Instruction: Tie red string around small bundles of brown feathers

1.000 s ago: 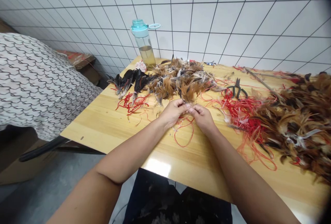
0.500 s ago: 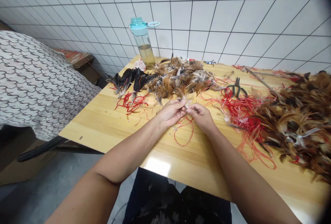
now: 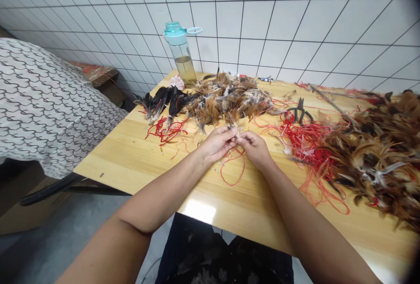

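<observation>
My left hand (image 3: 219, 145) and my right hand (image 3: 255, 147) meet over the middle of the table, fingertips almost touching. Both pinch the pale quill end of a small feather bunch (image 3: 233, 118), whose brown tips point away from me. A loop of red string (image 3: 233, 184) hangs from under my fingers onto the wood. How the string runs between the fingertips is hidden. Just beyond my hands lies a heap of brown and white feathers (image 3: 226, 96), with black feather bunches (image 3: 175, 100) on its left.
A water bottle (image 3: 185, 67) stands at the back by the tiled wall. Pliers (image 3: 301, 111) lie right of centre beside tangled red string (image 3: 305, 139). A large pile of brown feathers (image 3: 383, 152) covers the table's right side. Patterned cloth (image 3: 55, 104) hangs at the left.
Almost nothing differs. Both hands keep their pinch at the same spot, with only a tiny shift of the fingers and of the whole view.
</observation>
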Available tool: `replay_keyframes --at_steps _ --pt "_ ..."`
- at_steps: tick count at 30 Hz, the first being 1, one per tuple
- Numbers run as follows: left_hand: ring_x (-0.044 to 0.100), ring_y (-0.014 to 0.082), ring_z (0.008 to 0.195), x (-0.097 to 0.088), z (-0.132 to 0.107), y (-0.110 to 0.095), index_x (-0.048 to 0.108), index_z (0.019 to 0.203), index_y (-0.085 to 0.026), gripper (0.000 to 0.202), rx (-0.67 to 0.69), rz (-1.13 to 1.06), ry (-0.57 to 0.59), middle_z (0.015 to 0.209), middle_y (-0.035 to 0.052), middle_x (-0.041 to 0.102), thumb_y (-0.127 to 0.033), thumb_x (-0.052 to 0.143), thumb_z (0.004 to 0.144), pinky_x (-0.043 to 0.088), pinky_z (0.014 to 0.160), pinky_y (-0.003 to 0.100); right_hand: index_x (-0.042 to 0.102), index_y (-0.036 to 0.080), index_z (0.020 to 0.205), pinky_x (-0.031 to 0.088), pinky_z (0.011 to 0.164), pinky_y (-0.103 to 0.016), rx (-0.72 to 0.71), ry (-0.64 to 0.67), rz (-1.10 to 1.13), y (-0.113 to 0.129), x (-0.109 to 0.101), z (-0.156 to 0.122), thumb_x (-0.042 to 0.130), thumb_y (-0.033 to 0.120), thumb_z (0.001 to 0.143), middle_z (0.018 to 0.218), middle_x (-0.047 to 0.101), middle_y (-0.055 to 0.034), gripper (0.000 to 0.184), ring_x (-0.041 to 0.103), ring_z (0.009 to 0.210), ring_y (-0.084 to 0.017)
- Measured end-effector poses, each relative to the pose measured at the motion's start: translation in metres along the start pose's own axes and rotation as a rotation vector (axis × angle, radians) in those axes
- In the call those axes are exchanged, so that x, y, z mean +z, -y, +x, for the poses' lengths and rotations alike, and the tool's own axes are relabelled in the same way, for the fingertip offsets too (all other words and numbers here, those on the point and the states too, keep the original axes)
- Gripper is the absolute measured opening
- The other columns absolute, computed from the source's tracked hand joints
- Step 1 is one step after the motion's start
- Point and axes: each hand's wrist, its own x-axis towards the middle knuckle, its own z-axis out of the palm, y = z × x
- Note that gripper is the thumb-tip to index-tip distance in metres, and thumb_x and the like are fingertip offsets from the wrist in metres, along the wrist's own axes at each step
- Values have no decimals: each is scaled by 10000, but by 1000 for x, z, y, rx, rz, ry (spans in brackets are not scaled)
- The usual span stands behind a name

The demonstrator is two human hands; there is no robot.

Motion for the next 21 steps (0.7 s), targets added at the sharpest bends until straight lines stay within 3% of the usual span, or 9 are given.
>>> replay_keyframes --at_steps 21 --pt "471 41 553 0 -1 3 577 685 -93 300 14 55 42 606 -13 535 -252 831 667 361 537 170 607 210 722 455 733 -311 -16 -15 -61 0 1 -2 570 314 816 732 647 -21 145 574 746 -167"
